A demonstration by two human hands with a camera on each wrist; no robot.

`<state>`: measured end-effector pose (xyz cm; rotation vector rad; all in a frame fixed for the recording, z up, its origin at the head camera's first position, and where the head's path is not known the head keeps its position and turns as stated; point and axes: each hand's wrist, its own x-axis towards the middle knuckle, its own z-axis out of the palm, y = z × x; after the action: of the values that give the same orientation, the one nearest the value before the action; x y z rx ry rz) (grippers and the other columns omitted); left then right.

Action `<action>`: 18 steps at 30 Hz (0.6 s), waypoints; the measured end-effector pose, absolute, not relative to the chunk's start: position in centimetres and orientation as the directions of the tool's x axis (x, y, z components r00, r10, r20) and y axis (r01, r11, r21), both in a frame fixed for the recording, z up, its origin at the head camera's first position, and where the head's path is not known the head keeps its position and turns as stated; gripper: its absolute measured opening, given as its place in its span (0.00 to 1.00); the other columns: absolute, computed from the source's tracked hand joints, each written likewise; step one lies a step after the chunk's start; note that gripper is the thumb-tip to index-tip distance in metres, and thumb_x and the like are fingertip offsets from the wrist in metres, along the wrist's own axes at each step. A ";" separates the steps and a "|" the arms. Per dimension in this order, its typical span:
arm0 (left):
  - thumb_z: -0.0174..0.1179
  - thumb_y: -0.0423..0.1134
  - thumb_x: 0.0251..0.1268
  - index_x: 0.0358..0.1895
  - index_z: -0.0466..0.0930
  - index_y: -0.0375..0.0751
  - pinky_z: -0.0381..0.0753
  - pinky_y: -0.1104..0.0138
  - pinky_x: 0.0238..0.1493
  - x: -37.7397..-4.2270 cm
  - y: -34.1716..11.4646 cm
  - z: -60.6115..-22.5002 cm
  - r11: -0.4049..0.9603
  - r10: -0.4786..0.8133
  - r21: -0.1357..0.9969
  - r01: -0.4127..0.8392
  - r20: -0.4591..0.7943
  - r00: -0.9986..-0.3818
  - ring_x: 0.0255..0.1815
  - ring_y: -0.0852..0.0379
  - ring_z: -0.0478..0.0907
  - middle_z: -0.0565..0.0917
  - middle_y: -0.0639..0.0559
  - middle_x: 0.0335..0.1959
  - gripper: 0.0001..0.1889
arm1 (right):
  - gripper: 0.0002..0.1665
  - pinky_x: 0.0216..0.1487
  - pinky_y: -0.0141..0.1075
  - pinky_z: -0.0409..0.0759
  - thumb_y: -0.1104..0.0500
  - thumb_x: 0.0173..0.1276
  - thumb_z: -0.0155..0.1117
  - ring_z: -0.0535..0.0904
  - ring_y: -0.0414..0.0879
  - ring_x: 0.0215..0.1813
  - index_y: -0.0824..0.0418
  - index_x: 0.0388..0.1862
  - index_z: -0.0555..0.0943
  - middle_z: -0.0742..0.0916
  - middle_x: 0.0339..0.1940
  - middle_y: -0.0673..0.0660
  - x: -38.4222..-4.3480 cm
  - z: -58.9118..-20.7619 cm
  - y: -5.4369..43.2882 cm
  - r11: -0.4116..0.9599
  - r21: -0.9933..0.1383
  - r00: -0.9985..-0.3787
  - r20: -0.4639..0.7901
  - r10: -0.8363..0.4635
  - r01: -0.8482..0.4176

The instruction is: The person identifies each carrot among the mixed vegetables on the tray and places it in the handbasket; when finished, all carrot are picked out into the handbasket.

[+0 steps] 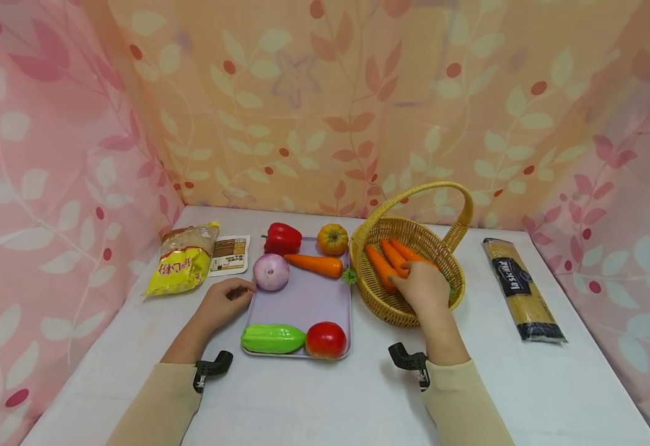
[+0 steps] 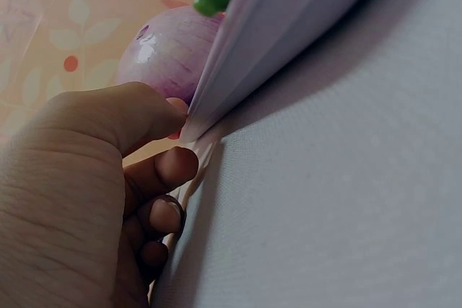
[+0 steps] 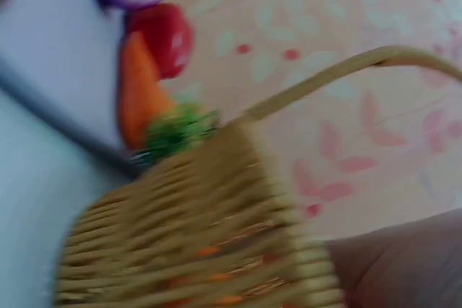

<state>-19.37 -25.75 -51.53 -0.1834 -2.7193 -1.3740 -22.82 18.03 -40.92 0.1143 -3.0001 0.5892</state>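
Note:
My left hand (image 1: 225, 303) is at the left edge of a pale purple tray (image 1: 299, 308), thumb and index finger pinching its rim. A purple onion (image 1: 271, 272) sits on the tray beside that hand. My right hand (image 1: 426, 288) reaches into a wicker basket (image 1: 383, 310) and grips a carrot (image 1: 380, 267); its fingertips are partly hidden. More orange carrots lie beside it in the basket. Also on the tray are a carrot (image 1: 316, 265), a red bell pepper (image 1: 282, 239), a small pumpkin (image 1: 333, 239), a green gourd (image 1: 272, 339) and a tomato (image 1: 326, 340).
A yellow-labelled food bag (image 1: 184, 260) and a flat brown-and-white packet (image 1: 230, 254) lie left of the tray. A pack of lasagne (image 1: 522, 290) lies at the right. The basket's tall handle (image 1: 442, 184) arches above it. Patterned cloth (image 1: 302, 124) closes off the back and sides.

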 end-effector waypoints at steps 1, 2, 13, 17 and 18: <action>0.66 0.36 0.70 0.45 0.89 0.49 0.76 0.66 0.42 -19.3 -25.8 -51.5 0.585 0.066 0.798 0.146 0.132 -0.989 0.40 0.53 0.75 0.86 0.54 0.44 0.06 | 0.30 0.45 0.57 0.80 0.43 0.68 0.69 0.82 0.66 0.52 0.62 0.60 0.85 0.87 0.56 0.65 -22.6 -40.4 18.1 0.916 -0.393 -0.995 0.092 -0.047 -0.079; 0.66 0.36 0.70 0.45 0.89 0.49 0.76 0.65 0.43 -19.3 -25.8 -51.5 0.581 0.068 0.801 0.145 0.130 -0.989 0.41 0.53 0.75 0.86 0.53 0.45 0.06 | 0.29 0.45 0.56 0.79 0.44 0.69 0.69 0.83 0.65 0.49 0.63 0.60 0.85 0.88 0.50 0.65 -22.4 -39.8 18.2 0.910 -0.408 -0.995 0.098 -0.036 -0.073; 0.65 0.36 0.71 0.46 0.89 0.48 0.77 0.64 0.44 -19.3 -25.5 -51.2 0.586 0.076 0.797 0.143 0.121 -0.990 0.42 0.53 0.75 0.86 0.53 0.46 0.06 | 0.29 0.39 0.47 0.73 0.44 0.73 0.66 0.75 0.54 0.38 0.61 0.64 0.82 0.82 0.41 0.61 -17.9 -32.1 19.4 0.868 -0.454 -0.950 0.306 -0.058 -0.200; 0.65 0.37 0.71 0.46 0.89 0.49 0.77 0.64 0.44 -19.3 -25.6 -51.2 0.593 0.072 0.794 0.136 0.116 -0.991 0.42 0.53 0.75 0.86 0.54 0.46 0.06 | 0.28 0.34 0.43 0.69 0.45 0.72 0.68 0.71 0.51 0.34 0.59 0.65 0.82 0.80 0.37 0.57 -16.5 -30.7 18.8 0.852 -0.456 -0.921 0.384 -0.072 -0.256; 0.65 0.37 0.71 0.46 0.89 0.49 0.77 0.64 0.44 -19.2 -25.7 -51.2 0.596 0.069 0.792 0.134 0.116 -0.991 0.42 0.52 0.75 0.86 0.54 0.45 0.06 | 0.27 0.34 0.42 0.68 0.46 0.72 0.69 0.70 0.50 0.33 0.59 0.64 0.83 0.80 0.36 0.56 -16.2 -30.5 18.6 0.845 -0.457 -0.909 0.410 -0.077 -0.278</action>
<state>-19.25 -25.69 -51.25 -0.1747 -2.7411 -1.3690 -16.22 18.61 -30.47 0.2643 -2.6430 0.7356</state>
